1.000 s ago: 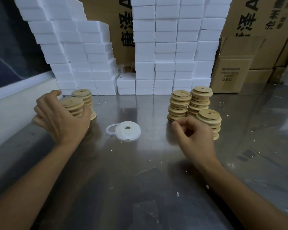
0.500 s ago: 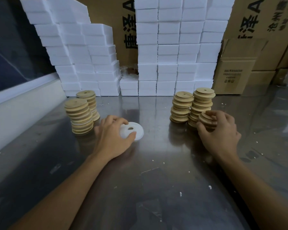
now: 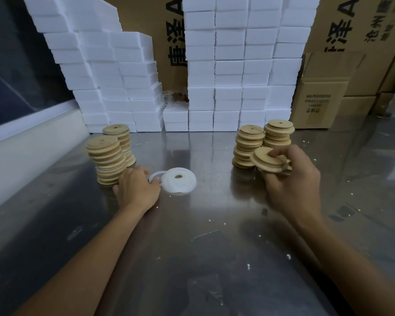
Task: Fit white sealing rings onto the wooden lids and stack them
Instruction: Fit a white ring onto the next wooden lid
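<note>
A small pile of white sealing rings (image 3: 179, 183) lies in the middle of the steel table (image 3: 203, 247). One loose ring (image 3: 155, 175) sticks out on its left, and my left hand (image 3: 137, 189) pinches it at the table surface. My right hand (image 3: 292, 181) holds a bare wooden lid (image 3: 266, 159) tilted above the table, fingers curled round it. Two stacks of ringed lids (image 3: 106, 161) stand on the left. Stacks of bare lids (image 3: 249, 144) stand on the right, just behind my right hand.
White foam boxes (image 3: 228, 65) are piled along the back of the table, with cardboard cartons (image 3: 322, 96) behind and to the right. A white ledge (image 3: 32, 137) runs along the left edge. Small white crumbs dot the steel.
My left hand left the left stacks, came to the ring pile and now pinches a loose ring. My right hand reached the near right stack and lifted a lid off it.
</note>
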`<action>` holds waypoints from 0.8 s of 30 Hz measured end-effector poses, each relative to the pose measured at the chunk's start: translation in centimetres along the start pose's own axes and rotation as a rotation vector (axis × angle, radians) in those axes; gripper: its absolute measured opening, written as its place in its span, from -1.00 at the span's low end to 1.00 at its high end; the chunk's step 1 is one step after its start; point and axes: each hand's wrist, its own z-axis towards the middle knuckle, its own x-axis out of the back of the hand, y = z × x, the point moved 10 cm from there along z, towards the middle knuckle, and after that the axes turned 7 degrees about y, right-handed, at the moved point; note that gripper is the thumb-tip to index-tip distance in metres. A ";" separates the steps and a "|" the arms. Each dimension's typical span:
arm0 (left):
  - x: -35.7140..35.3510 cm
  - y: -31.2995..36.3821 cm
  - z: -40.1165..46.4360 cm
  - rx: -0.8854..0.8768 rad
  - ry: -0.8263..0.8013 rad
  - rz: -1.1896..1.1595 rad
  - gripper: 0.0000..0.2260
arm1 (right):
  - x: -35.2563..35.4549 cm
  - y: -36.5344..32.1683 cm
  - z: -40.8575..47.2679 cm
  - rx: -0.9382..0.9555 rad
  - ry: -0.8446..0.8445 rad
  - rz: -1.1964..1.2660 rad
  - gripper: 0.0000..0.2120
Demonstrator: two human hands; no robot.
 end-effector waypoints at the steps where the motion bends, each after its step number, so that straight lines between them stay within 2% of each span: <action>1: 0.1 -0.1 0.1 0.013 0.003 0.010 -0.81 | -0.4 -0.8 -0.4 0.021 -0.023 0.056 -0.77; 4: 0.4 -0.1 0.1 0.042 0.021 -0.037 -0.88 | -1.9 -2.8 -1.6 0.070 -0.107 0.163 -0.79; 8: 0.6 -0.6 -0.1 0.100 0.034 -0.082 -0.80 | -3.5 -3.6 -2.6 0.081 -0.210 0.211 -0.73; 12: 2.2 -0.4 -0.1 0.097 0.170 -0.337 -0.96 | -4.2 -3.7 -3.1 0.073 -0.267 0.270 -0.73; 15: 4.8 1.3 -0.8 -0.077 0.340 -0.424 -0.95 | -4.7 -3.1 -3.4 0.015 -0.282 0.293 -0.72; 19: 7.3 4.7 -2.9 -0.405 0.459 -0.383 -0.93 | -4.8 -2.2 -3.6 -0.029 -0.253 0.247 -0.65; 22: 8.1 6.8 -4.2 -0.583 0.479 -0.405 -0.91 | -4.9 -1.4 -3.6 -0.115 -0.242 0.257 -0.67; 24: 7.9 8.2 -5.0 -0.641 0.423 -0.448 -0.89 | -5.3 -0.7 -3.7 -0.210 -0.261 0.293 -0.69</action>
